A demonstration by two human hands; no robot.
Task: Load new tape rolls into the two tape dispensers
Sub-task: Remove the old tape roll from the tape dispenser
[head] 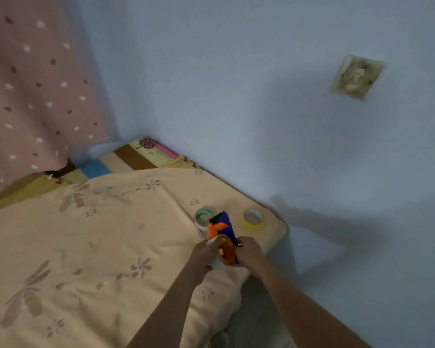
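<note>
Orange-and-blue plastic dispenser (222, 231) sits clamped in your right hand (249, 251) above the blanket (86, 247); your left hand (206, 249) presses a clear roll (221, 249) onto its hub. Rigid, light: hold the roll's rim, clear of the blade. Beyond the dispenser lie 2 rolls, green-cored (203, 216) and yellow (253, 219), neither obstructing.

Pale blue wall (236, 84) fills upper right; pink patterned curtain (30, 84) upper left; peach floral blanket (86, 247) lower left; dim light.

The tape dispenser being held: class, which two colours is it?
Blue and orange: the tape dispenser shows these in the head view, its only view.
</note>
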